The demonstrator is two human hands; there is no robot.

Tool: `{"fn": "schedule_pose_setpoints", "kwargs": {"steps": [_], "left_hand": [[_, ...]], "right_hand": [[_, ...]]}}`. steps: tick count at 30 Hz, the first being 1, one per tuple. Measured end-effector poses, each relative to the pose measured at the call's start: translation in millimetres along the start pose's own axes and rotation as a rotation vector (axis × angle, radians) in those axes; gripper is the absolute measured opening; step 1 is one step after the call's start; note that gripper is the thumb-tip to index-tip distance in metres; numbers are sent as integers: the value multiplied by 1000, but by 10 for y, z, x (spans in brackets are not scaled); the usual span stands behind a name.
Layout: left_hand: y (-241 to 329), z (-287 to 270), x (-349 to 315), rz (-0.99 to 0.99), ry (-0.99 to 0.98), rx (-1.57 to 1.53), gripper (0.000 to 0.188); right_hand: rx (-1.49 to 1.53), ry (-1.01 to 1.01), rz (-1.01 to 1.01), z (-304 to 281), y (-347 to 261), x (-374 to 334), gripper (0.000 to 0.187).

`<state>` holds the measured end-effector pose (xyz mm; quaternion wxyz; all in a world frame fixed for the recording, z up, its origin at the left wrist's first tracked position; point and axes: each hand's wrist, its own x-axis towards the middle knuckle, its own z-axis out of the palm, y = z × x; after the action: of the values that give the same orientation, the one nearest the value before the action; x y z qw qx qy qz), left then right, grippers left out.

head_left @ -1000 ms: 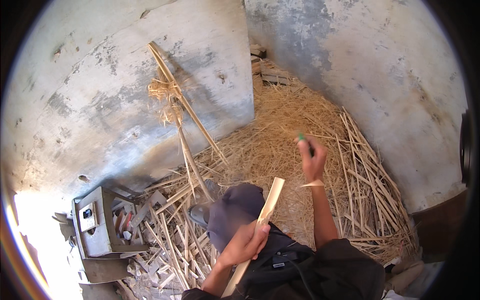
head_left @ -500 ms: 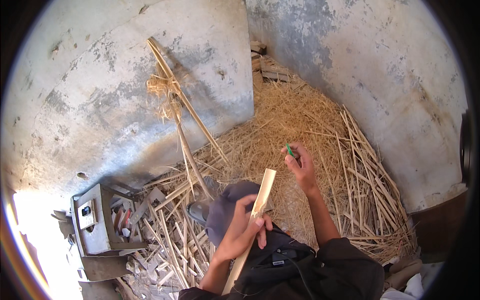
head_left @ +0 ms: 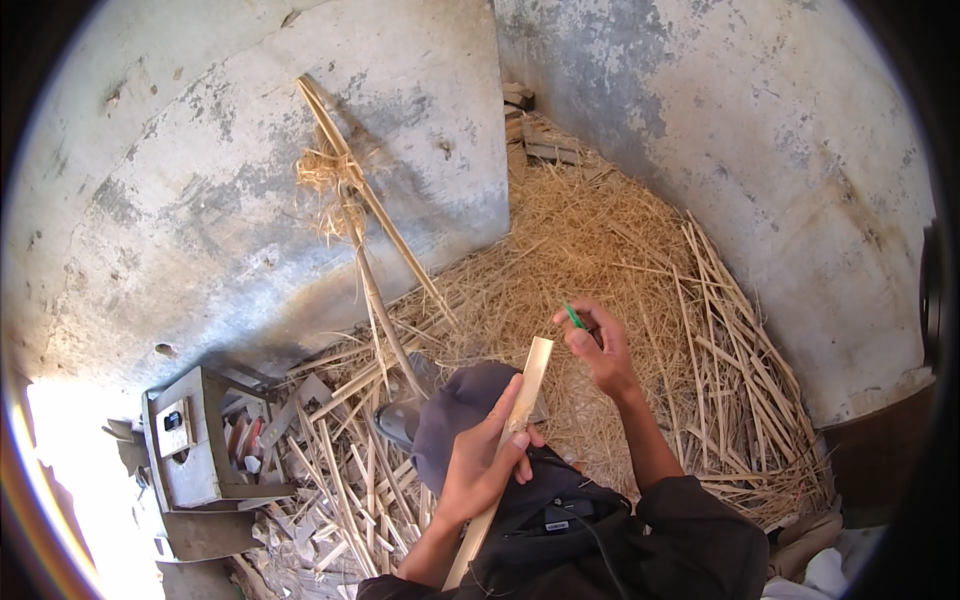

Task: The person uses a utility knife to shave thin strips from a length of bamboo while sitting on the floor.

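The left hand (head_left: pixel 485 468) grips a flat, pale-yellow, bamboo-like strip (head_left: pixel 529 380) between thumb and fingers, its upper end toward 1 o'clock. The right hand (head_left: pixel 603 352), at 1 to 2 o'clock from the left, pinches a small, slim green object (head_left: pixel 575 316) near that end. A loose golden heap of dry shavings (head_left: pixel 575 225) spreads at 12 o'clock from the right hand.

Pale strip (head_left: pixel 528 388), lower end hidden, green object (head_left: pixel 575 316) (kind unclear), partly covered by right fingers (head_left: pixel 586 347).
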<state>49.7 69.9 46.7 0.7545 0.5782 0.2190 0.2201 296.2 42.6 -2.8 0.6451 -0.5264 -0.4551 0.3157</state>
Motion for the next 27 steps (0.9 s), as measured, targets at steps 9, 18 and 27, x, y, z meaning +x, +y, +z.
{"fn": "schedule_pose_setpoints", "kwargs": {"steps": [9, 18, 27], "left_hand": [[17, -13, -2, -146, 52, -49, 37], [38, 76, 52, -140, 169, 101, 26], [33, 98, 64, -147, 197, 122, 24]], "right_hand": [[-373, -65, -172, -166, -596, -50, 28], [-791, -310, -340, -102, -828, -165, 32], [-894, -247, -379, -67, -760, -211, 32]]}}
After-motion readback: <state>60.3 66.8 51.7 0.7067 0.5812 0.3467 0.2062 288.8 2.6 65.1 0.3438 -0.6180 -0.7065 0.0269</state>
